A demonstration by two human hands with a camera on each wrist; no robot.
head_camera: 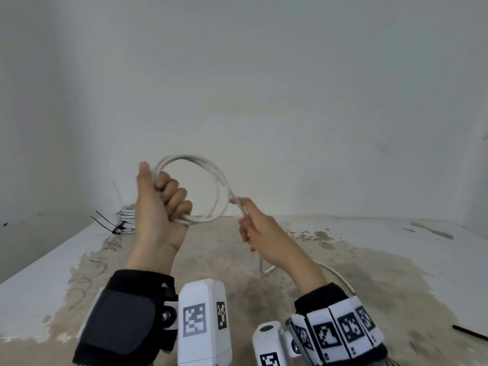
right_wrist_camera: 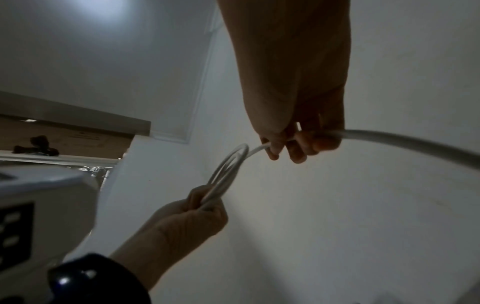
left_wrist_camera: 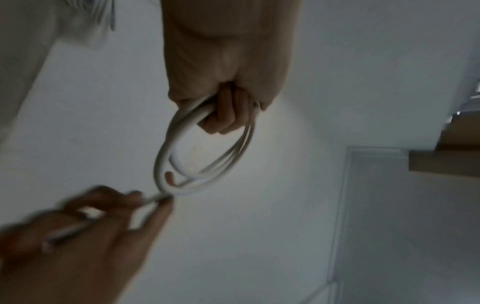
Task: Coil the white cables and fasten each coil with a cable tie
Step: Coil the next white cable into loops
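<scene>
My left hand (head_camera: 161, 199) is raised above the table and grips a round coil of white cable (head_camera: 211, 170) of several loops in its fist, thumb up. The same coil (left_wrist_camera: 182, 148) hangs from the curled fingers in the left wrist view. To its right my right hand (head_camera: 253, 228) pinches the free run of the cable (right_wrist_camera: 255, 152) where it leaves the coil (right_wrist_camera: 228, 172). The loose tail (head_camera: 338, 276) drops under my right wrist onto the table. A black cable tie (head_camera: 470, 332) lies at the right edge.
At the back left of the worn table (head_camera: 264, 260) lies a stack of finished white coils (head_camera: 126, 219) with black ties (head_camera: 105, 223) sticking out. A pale wall (head_camera: 264, 88) stands right behind the table. Both wrists carry camera mounts with printed markers.
</scene>
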